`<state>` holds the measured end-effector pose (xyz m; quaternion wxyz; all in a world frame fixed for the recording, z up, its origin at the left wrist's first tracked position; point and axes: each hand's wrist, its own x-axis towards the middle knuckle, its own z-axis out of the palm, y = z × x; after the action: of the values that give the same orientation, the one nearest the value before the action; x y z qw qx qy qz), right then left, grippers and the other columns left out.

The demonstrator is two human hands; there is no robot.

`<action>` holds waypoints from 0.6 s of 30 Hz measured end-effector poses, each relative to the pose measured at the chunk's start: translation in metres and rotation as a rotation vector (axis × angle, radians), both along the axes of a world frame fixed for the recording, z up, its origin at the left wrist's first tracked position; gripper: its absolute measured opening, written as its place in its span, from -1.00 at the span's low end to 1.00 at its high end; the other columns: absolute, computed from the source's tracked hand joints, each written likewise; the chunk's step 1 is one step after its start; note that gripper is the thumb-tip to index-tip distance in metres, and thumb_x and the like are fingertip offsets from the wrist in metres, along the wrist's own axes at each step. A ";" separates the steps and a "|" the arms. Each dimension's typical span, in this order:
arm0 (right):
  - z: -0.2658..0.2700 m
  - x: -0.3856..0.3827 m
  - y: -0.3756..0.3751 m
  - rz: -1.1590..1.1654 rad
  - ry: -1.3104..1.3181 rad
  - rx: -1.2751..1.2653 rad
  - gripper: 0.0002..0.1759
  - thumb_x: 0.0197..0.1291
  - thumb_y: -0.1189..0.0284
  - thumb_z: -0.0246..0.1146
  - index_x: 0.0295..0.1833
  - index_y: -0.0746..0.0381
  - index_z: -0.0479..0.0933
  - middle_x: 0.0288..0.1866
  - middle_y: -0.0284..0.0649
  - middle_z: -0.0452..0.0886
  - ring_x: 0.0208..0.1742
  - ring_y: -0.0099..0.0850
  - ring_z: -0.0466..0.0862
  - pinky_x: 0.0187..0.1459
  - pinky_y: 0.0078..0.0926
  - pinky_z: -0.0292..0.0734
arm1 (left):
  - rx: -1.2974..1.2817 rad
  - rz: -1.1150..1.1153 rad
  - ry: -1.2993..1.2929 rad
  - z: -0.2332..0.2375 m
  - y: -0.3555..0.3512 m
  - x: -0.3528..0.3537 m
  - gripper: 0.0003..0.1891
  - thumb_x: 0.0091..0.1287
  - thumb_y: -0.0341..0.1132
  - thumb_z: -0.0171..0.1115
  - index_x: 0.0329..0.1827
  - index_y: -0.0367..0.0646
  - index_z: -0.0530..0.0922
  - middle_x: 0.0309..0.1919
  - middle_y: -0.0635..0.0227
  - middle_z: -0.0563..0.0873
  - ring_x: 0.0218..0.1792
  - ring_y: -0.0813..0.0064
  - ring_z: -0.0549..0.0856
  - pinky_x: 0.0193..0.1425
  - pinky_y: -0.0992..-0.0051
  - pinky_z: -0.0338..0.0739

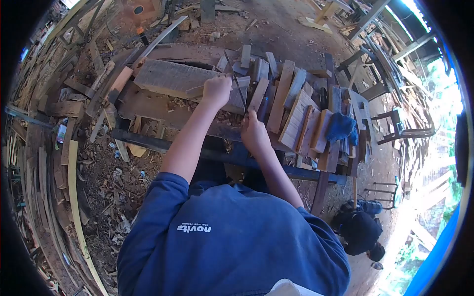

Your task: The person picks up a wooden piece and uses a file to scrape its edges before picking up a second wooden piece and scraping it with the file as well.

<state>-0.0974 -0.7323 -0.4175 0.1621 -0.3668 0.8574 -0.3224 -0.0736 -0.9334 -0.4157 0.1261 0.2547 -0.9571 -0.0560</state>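
Observation:
My right hand [255, 132] is closed around the lower end of a long, thin dark bar [239, 88], which looks like a file or narrow blade. The bar slants up and away, passing just right of my left hand [217, 92]. That left hand is a fist beside the bar, over a pale piece of wood [239, 94]; what its fingers grip is hidden. Left of the fist lies a thick wooden plank [165, 76] on the workbench [148, 108]. Close to my right hand, a wooden strip [258, 94] leans among other offcuts.
Many wood blocks [281, 96] crowd the bench's right side, with a blue cloth [340, 128] on top. A person in dark clothing [358, 229] is low at the right. Stacked wood strips [74, 172] line the left; scraps and shavings [116, 197] litter the ground.

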 end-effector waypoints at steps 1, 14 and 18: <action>-0.003 0.007 0.013 -0.002 0.006 0.002 -0.79 0.40 0.42 0.02 0.08 0.23 0.30 -0.28 0.34 0.63 -0.19 0.33 0.65 -0.16 0.27 0.53 | 0.006 -0.005 -0.014 -0.001 0.000 0.000 -0.73 0.31 -0.25 0.30 -0.05 -0.23 0.58 -0.22 0.08 0.75 -0.10 0.11 0.76 -0.07 0.17 0.66; -0.013 0.006 0.000 0.000 0.023 -0.021 -0.75 0.33 0.48 0.06 0.08 0.24 0.27 -0.29 0.34 0.64 -0.19 0.32 0.66 -0.18 0.24 0.55 | -0.096 -0.017 0.009 -0.006 -0.003 0.001 -0.78 0.29 -0.22 0.31 -0.16 -0.18 0.61 -0.29 0.16 0.75 -0.21 0.19 0.78 -0.13 0.26 0.69; -0.012 0.002 -0.023 -0.005 0.003 -0.026 -0.76 0.32 0.49 0.06 0.06 0.23 0.27 -0.28 0.36 0.63 -0.17 0.34 0.65 -0.16 0.25 0.54 | -0.012 0.006 -0.018 0.004 -0.004 -0.001 -0.81 0.28 -0.25 0.31 -0.19 -0.18 0.61 -0.30 0.15 0.76 -0.20 0.17 0.79 -0.14 0.24 0.68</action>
<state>-0.0953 -0.7550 -0.4292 0.1553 -0.3672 0.8544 -0.3333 -0.0750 -0.9372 -0.4114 0.1190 0.2575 -0.9578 -0.0474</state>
